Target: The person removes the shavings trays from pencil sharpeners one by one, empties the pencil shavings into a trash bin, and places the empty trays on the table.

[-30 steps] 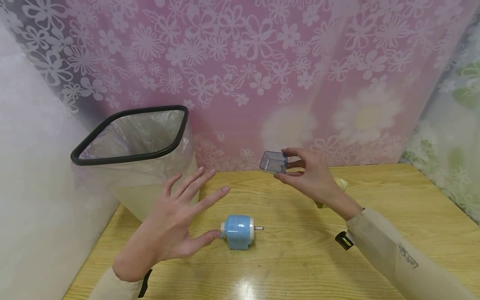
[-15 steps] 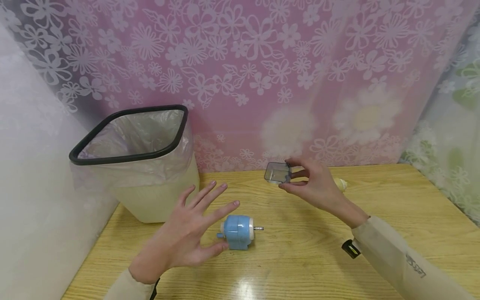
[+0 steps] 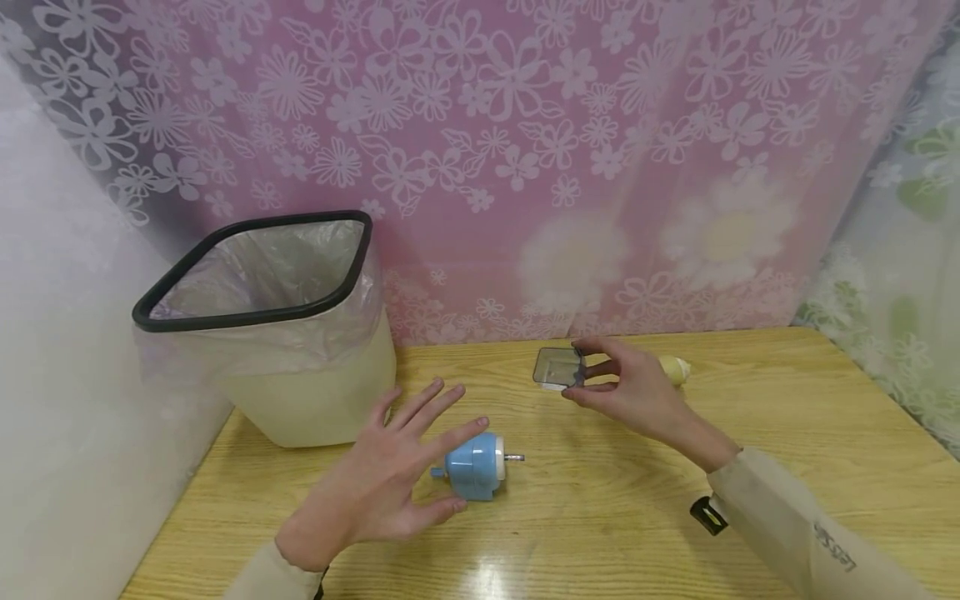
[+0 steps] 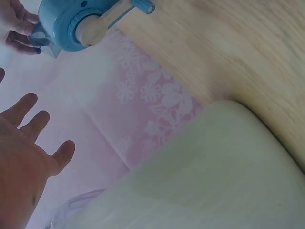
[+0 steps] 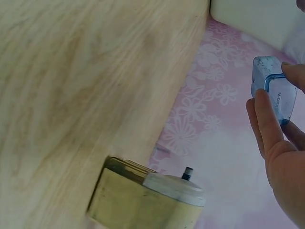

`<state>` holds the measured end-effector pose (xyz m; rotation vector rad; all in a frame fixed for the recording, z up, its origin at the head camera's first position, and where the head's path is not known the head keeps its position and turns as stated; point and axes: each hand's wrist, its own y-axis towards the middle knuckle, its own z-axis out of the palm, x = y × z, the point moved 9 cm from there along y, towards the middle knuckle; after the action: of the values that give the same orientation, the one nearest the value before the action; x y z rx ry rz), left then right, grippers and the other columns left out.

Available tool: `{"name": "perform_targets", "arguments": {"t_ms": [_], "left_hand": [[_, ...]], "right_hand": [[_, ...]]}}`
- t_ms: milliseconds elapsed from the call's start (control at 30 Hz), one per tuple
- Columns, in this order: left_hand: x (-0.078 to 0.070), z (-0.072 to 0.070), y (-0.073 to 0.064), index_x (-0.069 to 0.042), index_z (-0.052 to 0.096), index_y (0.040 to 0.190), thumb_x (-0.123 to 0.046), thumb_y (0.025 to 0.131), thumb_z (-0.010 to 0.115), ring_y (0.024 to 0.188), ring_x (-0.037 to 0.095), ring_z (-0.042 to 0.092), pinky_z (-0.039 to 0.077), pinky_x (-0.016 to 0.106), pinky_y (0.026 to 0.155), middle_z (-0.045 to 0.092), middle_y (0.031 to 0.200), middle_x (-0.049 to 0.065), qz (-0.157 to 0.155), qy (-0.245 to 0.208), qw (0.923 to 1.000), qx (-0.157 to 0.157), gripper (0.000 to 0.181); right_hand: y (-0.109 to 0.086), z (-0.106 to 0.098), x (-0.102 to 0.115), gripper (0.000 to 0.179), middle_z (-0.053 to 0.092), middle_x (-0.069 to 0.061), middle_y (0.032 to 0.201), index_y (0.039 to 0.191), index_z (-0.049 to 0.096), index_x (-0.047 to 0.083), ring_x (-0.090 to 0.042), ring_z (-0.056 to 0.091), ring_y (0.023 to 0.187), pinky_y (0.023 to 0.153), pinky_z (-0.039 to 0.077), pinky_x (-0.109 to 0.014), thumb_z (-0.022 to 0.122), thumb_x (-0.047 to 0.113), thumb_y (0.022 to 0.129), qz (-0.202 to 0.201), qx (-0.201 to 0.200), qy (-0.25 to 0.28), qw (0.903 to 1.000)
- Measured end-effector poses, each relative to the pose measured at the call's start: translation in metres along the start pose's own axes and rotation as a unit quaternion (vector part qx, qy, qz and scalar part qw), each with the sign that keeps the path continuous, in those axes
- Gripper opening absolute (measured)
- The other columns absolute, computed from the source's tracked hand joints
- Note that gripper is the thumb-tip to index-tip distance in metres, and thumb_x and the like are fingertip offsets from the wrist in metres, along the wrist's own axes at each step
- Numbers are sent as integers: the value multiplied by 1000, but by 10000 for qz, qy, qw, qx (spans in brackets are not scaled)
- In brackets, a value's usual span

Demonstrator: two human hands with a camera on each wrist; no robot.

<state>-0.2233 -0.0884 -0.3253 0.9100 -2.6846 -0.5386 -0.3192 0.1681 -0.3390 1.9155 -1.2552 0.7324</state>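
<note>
My right hand (image 3: 633,390) pinches a small clear, smoky plastic box (image 3: 558,367), a shavings drawer by its look, between thumb and fingers over the back of the table. In the right wrist view the box (image 5: 274,88) shows faint lettering on one face. A blue hand-crank pencil sharpener (image 3: 474,467) lies on the table, a thin silvery rod sticking out of its white end. Its crank handle (image 4: 143,5) shows in the left wrist view. Fingers spread, my left hand (image 3: 382,475) hovers at the sharpener's left side, fingertips overlapping its edge in the head view.
A bin (image 3: 322,408) with a black rim and plastic liner stands at the back left. Behind my right hand is a yellow sharpener-like body (image 5: 143,195) with a pale end, partly hidden in the head view. A pink flowered curtain (image 3: 465,167) hangs behind the table.
My right hand has lowered the clear box slightly and brought it a little to the right. My left hand has moved right and slightly nearer, alongside the blue sharpener, which stays put.
</note>
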Motion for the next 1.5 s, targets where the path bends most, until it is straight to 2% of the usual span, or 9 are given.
{"name": "perform_targets", "arguments": {"t_ms": [267,567,800,1033,1500], "left_hand": [[-4,15,-2,-39,36,158,-66,82,71,152,30,38,38,68,108,36,165,4,-61,-53,9996,281,88],[-9,26,-6,-40,34,159,-66,86,68,153,29,36,38,66,109,34,166,2,-82,-249,9984,494,84],[-9,29,-6,-38,35,159,-64,86,70,153,30,36,38,66,108,35,166,3,-68,-415,9981,448,84],[-9,31,-5,-38,34,159,-63,86,70,153,30,37,39,66,108,35,166,3,-23,-397,9983,423,86],[-4,33,-11,-40,31,160,-63,87,69,152,30,38,38,65,109,33,167,3,-248,-378,9974,562,86]], "right_hand": [[-9,9,-11,65,60,-20,138,141,56,5,-32,73,107,76,62,-26,85,17,84,204,123,43,9997],[-20,18,-19,64,59,-22,137,139,56,1,-32,73,106,76,62,-26,85,14,84,189,188,166,9995],[-22,24,-22,62,59,-23,135,138,57,0,-32,74,104,76,62,-26,85,10,83,59,225,236,9995],[-21,26,-21,62,62,-23,134,137,58,-1,-32,74,103,76,62,-26,85,9,82,53,265,259,9993],[-24,36,-20,62,65,-22,132,138,57,0,-30,74,103,76,62,-26,85,11,83,55,510,267,9983]]}}
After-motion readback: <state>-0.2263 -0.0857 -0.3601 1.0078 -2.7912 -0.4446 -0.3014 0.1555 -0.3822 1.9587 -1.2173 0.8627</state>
